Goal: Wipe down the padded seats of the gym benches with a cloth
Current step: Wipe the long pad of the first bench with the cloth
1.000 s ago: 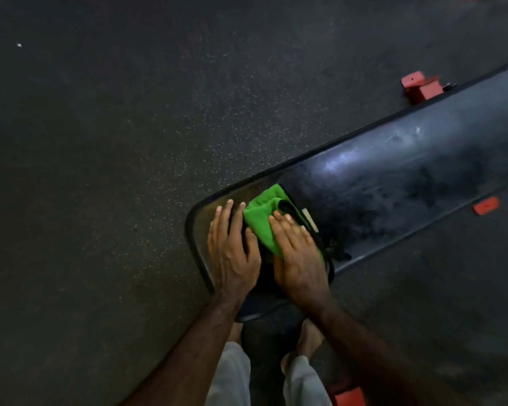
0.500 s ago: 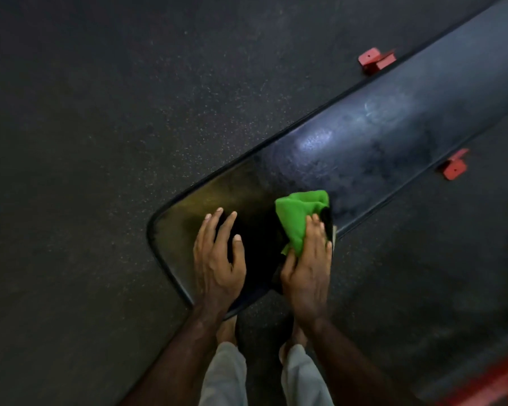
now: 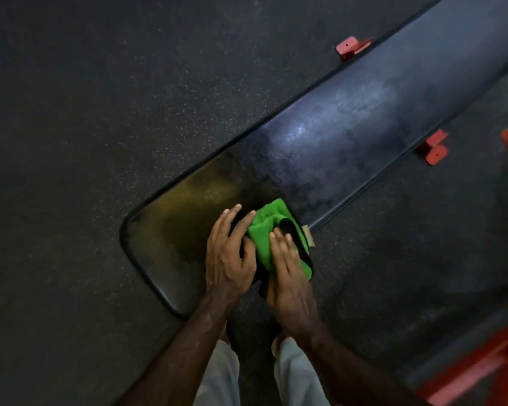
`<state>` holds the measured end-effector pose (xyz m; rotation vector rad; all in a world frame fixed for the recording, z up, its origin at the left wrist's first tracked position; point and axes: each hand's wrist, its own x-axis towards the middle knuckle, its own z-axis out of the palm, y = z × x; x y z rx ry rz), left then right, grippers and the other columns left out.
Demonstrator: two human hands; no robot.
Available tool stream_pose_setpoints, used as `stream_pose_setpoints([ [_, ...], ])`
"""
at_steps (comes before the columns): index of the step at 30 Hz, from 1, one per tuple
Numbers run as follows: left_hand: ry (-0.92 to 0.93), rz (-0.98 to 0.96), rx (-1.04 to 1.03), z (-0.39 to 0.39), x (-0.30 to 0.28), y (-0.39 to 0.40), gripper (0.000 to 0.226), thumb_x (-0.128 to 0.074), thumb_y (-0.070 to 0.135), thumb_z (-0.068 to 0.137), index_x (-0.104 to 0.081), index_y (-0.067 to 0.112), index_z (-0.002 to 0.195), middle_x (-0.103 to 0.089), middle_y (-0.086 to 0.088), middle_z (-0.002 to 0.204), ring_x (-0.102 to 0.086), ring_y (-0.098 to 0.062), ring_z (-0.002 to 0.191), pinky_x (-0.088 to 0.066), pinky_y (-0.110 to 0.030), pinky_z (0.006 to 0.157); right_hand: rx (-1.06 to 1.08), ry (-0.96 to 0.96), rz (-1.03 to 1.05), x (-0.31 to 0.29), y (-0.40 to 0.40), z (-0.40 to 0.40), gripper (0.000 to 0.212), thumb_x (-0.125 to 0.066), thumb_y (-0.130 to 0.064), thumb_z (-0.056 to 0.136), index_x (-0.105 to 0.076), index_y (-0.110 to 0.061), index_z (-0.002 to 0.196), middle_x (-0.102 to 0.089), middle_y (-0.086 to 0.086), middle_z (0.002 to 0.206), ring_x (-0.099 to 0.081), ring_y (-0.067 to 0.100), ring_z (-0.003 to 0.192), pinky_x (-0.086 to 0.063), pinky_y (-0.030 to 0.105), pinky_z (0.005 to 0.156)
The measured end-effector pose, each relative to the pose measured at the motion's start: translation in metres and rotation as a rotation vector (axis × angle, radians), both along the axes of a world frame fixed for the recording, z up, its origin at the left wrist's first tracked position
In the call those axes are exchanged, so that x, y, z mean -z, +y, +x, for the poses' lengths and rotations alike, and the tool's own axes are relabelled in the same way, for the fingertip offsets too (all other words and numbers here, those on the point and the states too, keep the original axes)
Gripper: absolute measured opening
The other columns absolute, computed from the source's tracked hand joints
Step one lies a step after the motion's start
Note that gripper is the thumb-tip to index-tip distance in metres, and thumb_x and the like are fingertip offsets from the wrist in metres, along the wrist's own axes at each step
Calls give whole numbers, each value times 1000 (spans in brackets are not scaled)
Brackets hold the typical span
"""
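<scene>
Head view looks straight down on our bench [image 3: 320,148], a long black padded seat that runs from lower left up to the top right corner. Its near end is rounded and dull, with a yellowish cast; farther up the vinyl turns bluish and shows smeared, shiny streaks. A raised black edge runs round the pad. Our green cloth [image 3: 272,230] lies bunched on the near part of the seat, close to its right edge, with a dark trim along its far side and a small pale tag at its right side. Our right hand [image 3: 289,284] lies flat on the cloth with fingers straight, pressing it down. Our left hand [image 3: 228,256] rests on the pad just beside it, fingers spread and loose, its fingertips touching the cloth's left fold. Below the wrists we see pale trouser legs [image 3: 220,376]. Around the bench lies the floor [image 3: 85,98], dark rubber flecked with pale specks. Red brackets [image 3: 352,48] stick out from under the bench on both sides, and a blurred red bar [image 3: 469,373] crosses the lower right corner.
</scene>
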<state>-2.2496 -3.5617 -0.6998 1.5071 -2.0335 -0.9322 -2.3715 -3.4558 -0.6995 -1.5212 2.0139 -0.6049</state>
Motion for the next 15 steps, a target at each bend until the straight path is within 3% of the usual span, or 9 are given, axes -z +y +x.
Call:
stream_pose_setpoints([
  [2,-3,1,18,-3,1,4,47,-49,26,96,-61,23,142,-47,-1,156,-38,-22,146,-30,-34,120,8,-10,16,2,1,-26,94,-66,5,87,-17,-19,165,-11,-9,172,-11,12,159,-21,40,127],
  [5,-7,-3,3,-2,0,11,43,-52,29,99,-62,23,140,-48,0,155,-38,-21,146,-29,-32,119,386,-12,17,3,-11,-26,83,-55,7,92,-18,-13,164,-15,-3,172,-10,14,159,-21,41,127],
  [6,-4,-1,-15,0,0,11,43,-52,29,100,-62,22,140,-49,0,154,-39,-21,146,-30,-32,119,404,-7,16,1,-14,-17,84,-55,9,91,-18,-12,164,-15,-2,172,-9,15,159,-21,40,127],
  [8,-1,9,-79,5,-2,10,43,-50,30,99,-62,21,140,-50,0,153,-40,-22,145,-27,-29,119,259,-15,26,-2,-12,3,87,-56,9,88,-19,-14,164,-17,-2,171,-7,13,159,-21,38,126],
  [10,18,30,-164,13,-4,9,48,-47,27,94,-62,21,139,-51,0,152,-40,-21,145,-23,-25,119,2,-6,42,-4,1,15,82,-54,-5,91,-18,-18,164,-16,-5,172,-5,11,159,-25,38,124],
  [12,53,55,-256,21,-7,10,54,-45,26,87,-63,20,138,-52,1,150,-40,-21,145,-26,-30,120,-194,44,28,-2,13,16,79,-56,-20,94,-20,-19,164,-17,-4,171,-7,10,159,-34,37,118],
  [15,46,48,-404,40,-8,13,45,-52,25,92,-65,19,135,-53,0,148,-41,-23,143,-34,-45,117,-372,138,-9,-1,0,4,93,-86,-21,77,-38,-19,157,-42,3,161,-40,22,148,-51,42,107],
])
